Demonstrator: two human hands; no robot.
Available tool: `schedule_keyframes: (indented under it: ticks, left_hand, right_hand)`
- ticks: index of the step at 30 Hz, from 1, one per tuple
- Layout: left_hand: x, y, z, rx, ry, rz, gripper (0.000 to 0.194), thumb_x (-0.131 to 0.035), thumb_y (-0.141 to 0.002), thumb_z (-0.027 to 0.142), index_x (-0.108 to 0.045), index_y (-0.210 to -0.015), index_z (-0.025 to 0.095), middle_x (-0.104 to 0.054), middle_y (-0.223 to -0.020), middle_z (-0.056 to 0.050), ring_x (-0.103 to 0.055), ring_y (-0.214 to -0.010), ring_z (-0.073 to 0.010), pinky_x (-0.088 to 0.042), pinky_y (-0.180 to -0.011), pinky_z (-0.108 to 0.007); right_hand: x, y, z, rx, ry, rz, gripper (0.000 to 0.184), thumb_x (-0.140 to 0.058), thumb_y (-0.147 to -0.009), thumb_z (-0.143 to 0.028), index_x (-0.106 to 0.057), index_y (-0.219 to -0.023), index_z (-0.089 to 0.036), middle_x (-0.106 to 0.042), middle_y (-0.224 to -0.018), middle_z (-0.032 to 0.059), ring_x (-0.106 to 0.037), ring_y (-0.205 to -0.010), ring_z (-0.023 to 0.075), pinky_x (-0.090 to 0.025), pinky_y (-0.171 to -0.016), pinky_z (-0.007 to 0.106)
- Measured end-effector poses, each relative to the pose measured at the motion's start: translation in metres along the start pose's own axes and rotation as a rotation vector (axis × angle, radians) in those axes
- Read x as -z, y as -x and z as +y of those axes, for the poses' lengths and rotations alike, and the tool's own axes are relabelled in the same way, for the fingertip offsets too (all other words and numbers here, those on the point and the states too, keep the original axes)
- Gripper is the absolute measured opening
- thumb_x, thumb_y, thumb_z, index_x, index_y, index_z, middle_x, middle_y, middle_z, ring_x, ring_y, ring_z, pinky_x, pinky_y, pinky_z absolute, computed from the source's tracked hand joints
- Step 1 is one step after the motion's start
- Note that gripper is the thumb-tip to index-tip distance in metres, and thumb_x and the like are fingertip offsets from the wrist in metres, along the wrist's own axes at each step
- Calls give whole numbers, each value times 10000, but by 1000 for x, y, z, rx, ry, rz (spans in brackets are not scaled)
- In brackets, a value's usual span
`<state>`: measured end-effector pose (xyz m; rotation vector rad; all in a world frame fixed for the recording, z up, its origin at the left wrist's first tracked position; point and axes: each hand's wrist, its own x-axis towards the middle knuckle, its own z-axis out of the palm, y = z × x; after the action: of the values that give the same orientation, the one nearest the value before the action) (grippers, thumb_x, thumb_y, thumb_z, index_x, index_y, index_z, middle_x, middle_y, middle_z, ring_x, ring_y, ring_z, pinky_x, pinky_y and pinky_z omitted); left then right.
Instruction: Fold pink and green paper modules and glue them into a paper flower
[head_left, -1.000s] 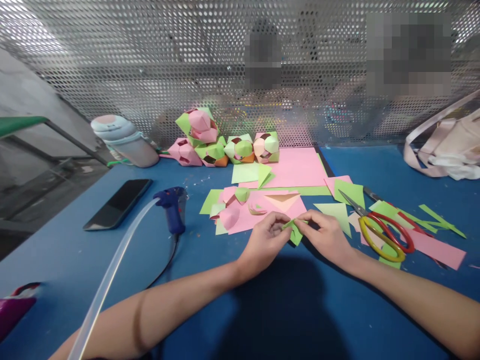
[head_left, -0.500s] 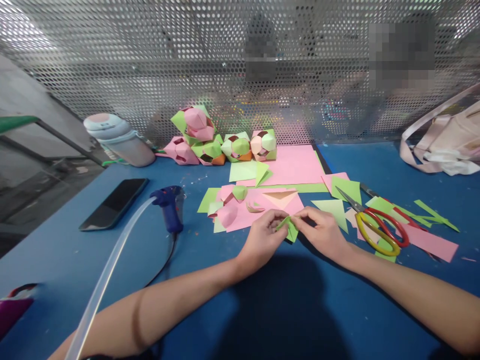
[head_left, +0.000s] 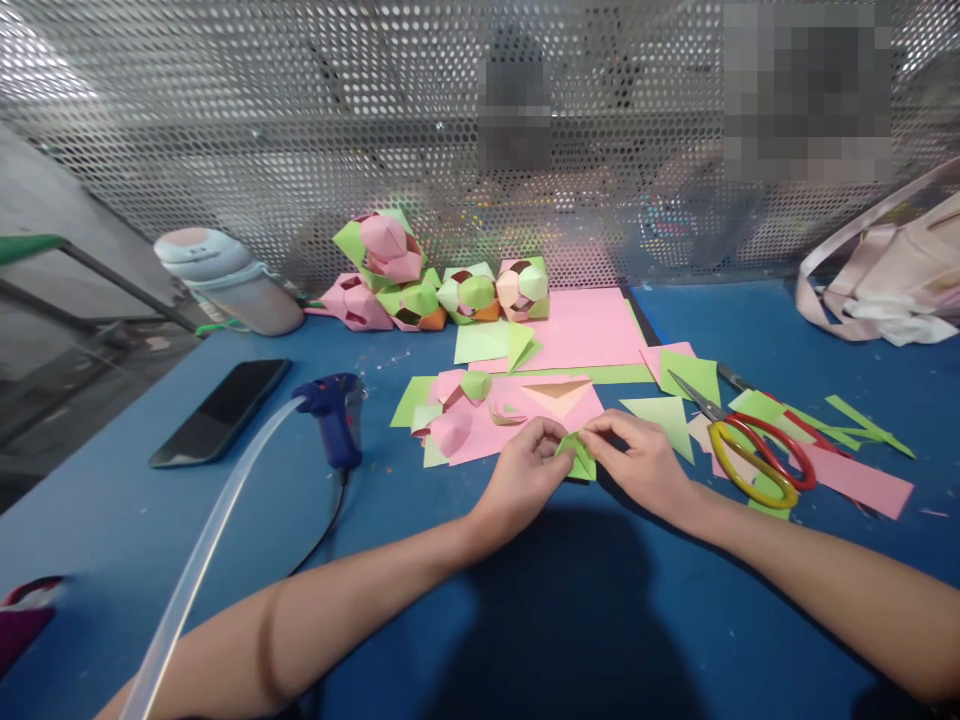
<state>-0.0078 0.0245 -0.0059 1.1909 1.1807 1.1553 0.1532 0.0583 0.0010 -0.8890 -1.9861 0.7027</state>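
Observation:
A small piece of folded green paper (head_left: 580, 462) is pinched between my two hands, low over the blue table. My left hand (head_left: 527, 475) grips its left side, thumb and fingers pressed together. On its upper right edge, the thumb and fingertips of my right hand (head_left: 641, 458) close on the paper. Just beyond my hands lies a pink sheet (head_left: 491, 432) bearing curled pink and green paper pieces (head_left: 455, 425) and a peach folded triangle (head_left: 557, 394). Pale green paper (head_left: 664, 420) lies beyond my right hand.
Scissors (head_left: 757, 460) rest on paper scraps at right. A blue glue gun (head_left: 334, 420) with a long clear stick stands left, near a phone (head_left: 221, 410) and a bottle (head_left: 229, 280). Folded paper balls (head_left: 409, 300) line the perforated metal screen (head_left: 300, 130). A bag (head_left: 900, 270) sits far right.
The whole view has shifted slightly, so most things sit a little further left. Both hands keep hold of the green paper, whose folded faces show at a slightly different angle.

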Motion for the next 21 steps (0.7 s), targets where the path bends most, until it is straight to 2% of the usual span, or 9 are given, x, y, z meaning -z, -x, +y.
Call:
schedule_keyframes:
  ticks: [3,7,10,13,17,21]
  left_hand:
    - [1,0,0,10,-1,-19,154,-628,-764,252,-506,-812,170,-513,-645,44,-490,-588,-92,-369,-540,-208]
    - [1,0,4,52,20,71,182,-643,-753,278,-504,-789,167,-522,-649,45,-487,-585,-88,-366,-552,-207]
    - [1,-1,6,89,46,112,204,-658,-740,282,-494,-781,169,-519,-626,51,-483,-564,-85,-354,-541,-204]
    - [0,-1,6,84,48,91,203,-664,-735,266,-490,-779,171,-516,-611,57,-483,-552,-82,-351,-534,-202]
    - [-1,0,5,87,39,39,213,-665,-759,311,-509,-805,172,-546,-621,47,-529,-567,-98,-389,-542,-214]
    - [-1,0,6,99,10,37,226,-652,-776,353,-525,-759,167,-575,-603,32,-586,-567,-127,-439,-552,-243]
  right_hand:
    - [0,0,-1,-6,-7,-13,129,-521,-888,-237,-603,-802,-187,-605,-724,14,-555,-662,135,-452,-628,276]
    - [-2,1,-1,-41,-35,-31,115,-551,-867,-267,-596,-934,-185,-624,-827,34,-582,-713,141,-480,-657,270]
    - [-5,2,1,-40,9,-49,77,-537,-864,-240,-595,-858,-191,-614,-755,16,-570,-663,135,-463,-627,264]
    - [-6,3,3,-33,56,-32,125,-507,-869,-200,-584,-771,-192,-603,-696,3,-553,-632,131,-438,-617,264]
    - [-6,2,4,-37,76,-13,124,-518,-854,-178,-580,-747,-190,-578,-661,-10,-530,-599,119,-419,-593,251]
    - [-6,2,3,-15,69,-18,130,-509,-861,-186,-575,-750,-192,-568,-660,-11,-525,-598,118,-418,-596,251]
